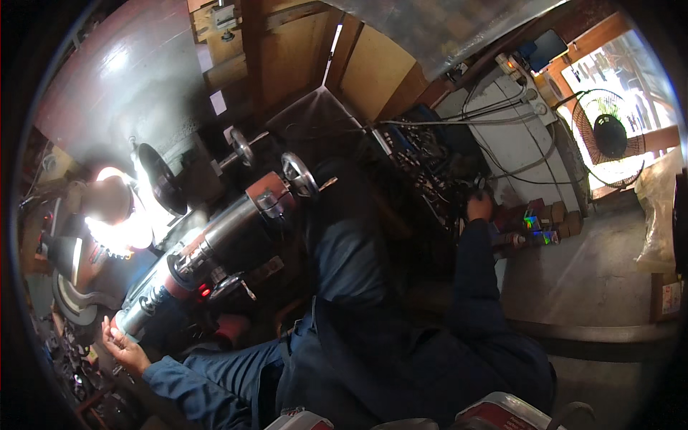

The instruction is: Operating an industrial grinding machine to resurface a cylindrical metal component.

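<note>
Metal machine (pixel 223 233) stretches ahead and rightward from left hand (pixel 127 351), seemingly touching; right hand (pixel 479 207) beside dark tools (pixel 424 168). Cannot tell either grip.

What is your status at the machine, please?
Left hand at the machine's end. Right hand by the tools, grip unclear. Bright lamp beside the machine.
</note>
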The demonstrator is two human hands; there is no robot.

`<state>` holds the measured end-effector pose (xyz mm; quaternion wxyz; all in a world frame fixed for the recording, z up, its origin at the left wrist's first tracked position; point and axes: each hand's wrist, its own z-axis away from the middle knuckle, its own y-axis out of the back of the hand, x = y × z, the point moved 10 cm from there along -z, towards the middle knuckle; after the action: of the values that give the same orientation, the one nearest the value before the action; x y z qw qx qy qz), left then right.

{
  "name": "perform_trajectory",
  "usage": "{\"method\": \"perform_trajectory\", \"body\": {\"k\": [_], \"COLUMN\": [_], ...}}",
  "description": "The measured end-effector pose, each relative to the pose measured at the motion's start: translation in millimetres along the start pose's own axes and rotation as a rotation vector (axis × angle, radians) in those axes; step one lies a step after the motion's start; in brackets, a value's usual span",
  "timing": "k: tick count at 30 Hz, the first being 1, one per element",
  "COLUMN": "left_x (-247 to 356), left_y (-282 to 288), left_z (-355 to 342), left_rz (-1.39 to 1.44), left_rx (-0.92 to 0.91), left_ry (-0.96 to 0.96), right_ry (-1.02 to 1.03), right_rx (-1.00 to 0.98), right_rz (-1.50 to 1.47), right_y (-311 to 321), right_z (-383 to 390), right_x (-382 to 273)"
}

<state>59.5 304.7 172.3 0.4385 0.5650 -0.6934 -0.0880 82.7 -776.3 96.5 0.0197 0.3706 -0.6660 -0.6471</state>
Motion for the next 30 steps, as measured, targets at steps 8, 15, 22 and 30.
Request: {"method": "perform_trajectory", "body": {"k": [8,15,22,30], "left_x": [1,97,272,356], "left_y": [63,81,-6,-136], "left_z": [92,197,91,26], "left_rz": [-0.779,-0.698,0.425,1.040], "left_rx": [-0.229,-0.683,-0.498,-0.420], "left_ry": [0.453,0.727,0.210,0.279], "right_ry": [0.205,0.169,0.770,1.271], "right_rx": [0.126,0.181,0.341,-1.229], "right_rz": [0.251,0.292,-0.446,-0.724], "right_y": [-31,-69,10,60], "right_z": [-100,-119,48,390], "right_x": [-21,-69,-315,-508]}}
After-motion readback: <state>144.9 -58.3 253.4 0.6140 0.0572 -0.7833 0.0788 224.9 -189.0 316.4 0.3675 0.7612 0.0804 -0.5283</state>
